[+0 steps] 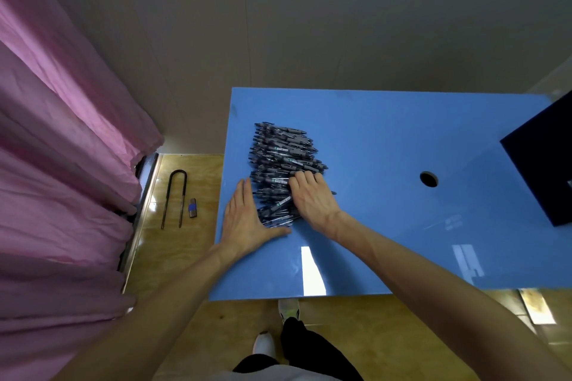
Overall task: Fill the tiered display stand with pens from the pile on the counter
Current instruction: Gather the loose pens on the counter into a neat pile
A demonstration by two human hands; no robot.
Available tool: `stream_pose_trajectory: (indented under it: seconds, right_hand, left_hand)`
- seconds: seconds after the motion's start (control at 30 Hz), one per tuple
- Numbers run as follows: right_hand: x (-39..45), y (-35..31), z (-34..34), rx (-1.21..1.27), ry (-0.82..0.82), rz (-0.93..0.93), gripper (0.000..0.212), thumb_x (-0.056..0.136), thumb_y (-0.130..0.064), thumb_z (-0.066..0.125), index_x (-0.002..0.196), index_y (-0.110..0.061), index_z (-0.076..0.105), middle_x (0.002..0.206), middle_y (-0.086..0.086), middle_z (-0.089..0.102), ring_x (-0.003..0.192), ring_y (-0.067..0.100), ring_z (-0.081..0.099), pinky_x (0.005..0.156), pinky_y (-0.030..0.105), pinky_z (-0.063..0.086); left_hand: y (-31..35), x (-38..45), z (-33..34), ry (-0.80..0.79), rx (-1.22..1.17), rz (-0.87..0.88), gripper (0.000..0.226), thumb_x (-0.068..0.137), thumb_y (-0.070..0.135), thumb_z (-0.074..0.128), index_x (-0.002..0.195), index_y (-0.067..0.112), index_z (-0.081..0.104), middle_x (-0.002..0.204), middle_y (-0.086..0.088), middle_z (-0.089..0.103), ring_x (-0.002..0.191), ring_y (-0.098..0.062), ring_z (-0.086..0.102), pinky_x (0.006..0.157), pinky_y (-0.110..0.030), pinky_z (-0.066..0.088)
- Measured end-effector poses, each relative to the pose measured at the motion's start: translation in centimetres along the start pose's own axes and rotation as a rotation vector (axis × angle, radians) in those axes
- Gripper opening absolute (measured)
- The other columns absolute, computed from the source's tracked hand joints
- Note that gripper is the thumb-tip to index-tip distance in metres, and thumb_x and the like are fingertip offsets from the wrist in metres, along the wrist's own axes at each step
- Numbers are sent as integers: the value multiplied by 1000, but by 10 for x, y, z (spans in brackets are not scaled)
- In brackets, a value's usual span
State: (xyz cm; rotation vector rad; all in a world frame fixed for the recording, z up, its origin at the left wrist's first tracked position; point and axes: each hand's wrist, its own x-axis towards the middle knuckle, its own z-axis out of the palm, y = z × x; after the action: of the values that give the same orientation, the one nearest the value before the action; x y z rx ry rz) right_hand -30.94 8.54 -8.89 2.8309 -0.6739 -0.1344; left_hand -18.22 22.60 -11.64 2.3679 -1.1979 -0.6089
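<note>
Head view shows the task near its very start, as far as can be judged. The pile of pens lies on the left part of the blue counter, large and seemingly undiminished. The left hand lies flat on the counter, fingers straight, its edge and thumb bracing the near-left side of the pile; it holds nothing. The right hand rests on top of the pile with fingers bent down into the pens, apparently gathering some, though whether any pen is actually gripped cannot be told. A dark object at the counter's right edge, cut off by the frame, may be the display stand; no tiers or loaded pens are visible. Essentially all the filling appears left to do.
</note>
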Motion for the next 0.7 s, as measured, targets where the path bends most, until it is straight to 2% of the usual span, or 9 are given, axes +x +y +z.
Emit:
stream_pose_trajectory:
  seconds: [0.13, 0.23, 0.3, 0.37, 0.57, 0.7]
  right_hand:
    - [-1, 5, -1, 27, -27, 40, 24, 75, -2, 60, 96, -13, 53, 92, 6, 51, 81, 24, 48, 74, 36, 40]
    - [-5, 11, -3, 98, -17, 118, 25, 76, -4, 63, 97, -13, 53, 94, 6, 53, 82, 25, 50, 76, 36, 40]
    - [-11, 17, -2, 148, 3, 160, 22, 78, -6, 65, 94, -14, 52, 90, 5, 53, 76, 24, 49, 72, 36, 38]
    - [-17, 24, 1, 188, 20, 175, 15, 83, -8, 62, 92, -13, 51, 87, 5, 53, 74, 25, 48, 71, 37, 39]
    - [-39, 31, 3, 263, -6, 157, 7, 94, -18, 52, 94, -13, 47, 92, 9, 59, 78, 29, 52, 75, 39, 38]
    - [-50, 25, -4, 458, -93, 89, 14, 98, -22, 48, 95, -13, 37, 98, 12, 57, 80, 33, 52, 67, 38, 32]
  left_hand:
    - [-5, -5, 2, -15, 85, 57, 153, 58, 80, 80, 162, 12, -10, 171, -8, -5, 158, -25, 2, 127, -41, 12]
    - [-2, -8, 2, 47, 102, 87, 133, 66, 71, 81, 160, 8, 11, 166, -10, 18, 153, -28, 20, 124, -42, 24]
    - [-1, -11, 2, 118, 119, 118, 111, 69, 64, 82, 151, 9, 30, 150, -7, 38, 140, -27, 39, 114, -41, 38]
    - [0, -12, 2, 152, 127, 133, 95, 72, 60, 82, 141, 10, 40, 136, -5, 47, 126, -25, 49, 104, -39, 44]
    - [4, -11, 2, 198, 156, 133, 83, 73, 57, 81, 132, 11, 45, 127, -4, 48, 116, -24, 51, 94, -38, 47]
    - [7, -15, 7, 186, 129, 69, 82, 75, 54, 82, 134, 11, 45, 131, -6, 47, 119, -27, 51, 94, -40, 48]
